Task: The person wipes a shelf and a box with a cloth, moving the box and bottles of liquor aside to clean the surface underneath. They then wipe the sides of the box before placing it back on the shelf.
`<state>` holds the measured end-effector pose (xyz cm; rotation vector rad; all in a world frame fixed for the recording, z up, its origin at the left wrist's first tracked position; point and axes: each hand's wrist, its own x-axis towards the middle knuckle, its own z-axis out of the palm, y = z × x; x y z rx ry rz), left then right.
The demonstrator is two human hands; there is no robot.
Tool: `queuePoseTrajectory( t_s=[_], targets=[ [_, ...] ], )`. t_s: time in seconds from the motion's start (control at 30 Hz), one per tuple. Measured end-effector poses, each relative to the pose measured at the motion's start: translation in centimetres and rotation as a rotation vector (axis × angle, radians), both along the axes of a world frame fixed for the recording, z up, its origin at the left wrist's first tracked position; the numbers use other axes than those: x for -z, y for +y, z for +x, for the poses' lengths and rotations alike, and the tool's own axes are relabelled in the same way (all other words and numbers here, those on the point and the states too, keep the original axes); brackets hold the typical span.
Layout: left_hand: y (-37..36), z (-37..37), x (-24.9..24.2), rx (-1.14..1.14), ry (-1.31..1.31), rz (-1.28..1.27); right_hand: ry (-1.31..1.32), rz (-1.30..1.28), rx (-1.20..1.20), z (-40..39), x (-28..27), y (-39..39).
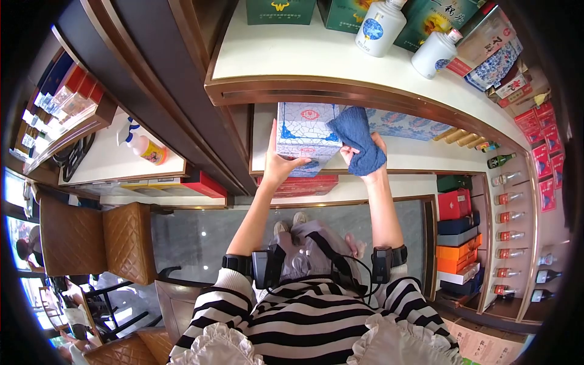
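Note:
A white and blue patterned gift box point(307, 131) with a red emblem sits tilted at the front of the middle shelf. My left hand point(281, 159) grips its left side, thumb across the near face and fingers along the edge. In my right hand point(372, 152) is a dark blue cloth point(360, 140), bunched up, with one end lying against the box's right side. Behind the cloth, more blue-patterned boxes point(407, 123) stand on the same shelf, partly covered by my hand.
White bottles point(381, 29) and green boxes stand on the upper shelf point(261, 58). A red box point(304, 186) lies below. Racks of bottles point(508, 217) and stacked boxes point(459, 255) line the right. A spray bottle point(146, 148) and brown chairs point(97, 240) are at left.

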<state>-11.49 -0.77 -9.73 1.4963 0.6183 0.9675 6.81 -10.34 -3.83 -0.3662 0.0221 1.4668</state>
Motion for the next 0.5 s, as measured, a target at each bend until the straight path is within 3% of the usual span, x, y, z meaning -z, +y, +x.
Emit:
queuePoseTrajectory(
  t_s=[0.5],
  targets=[
    [-1.6, 2.6, 2.8, -0.173, -0.042, 0.081, -0.001, 0.066, 0.053, 3.4, 1.1, 0.5]
  ],
)
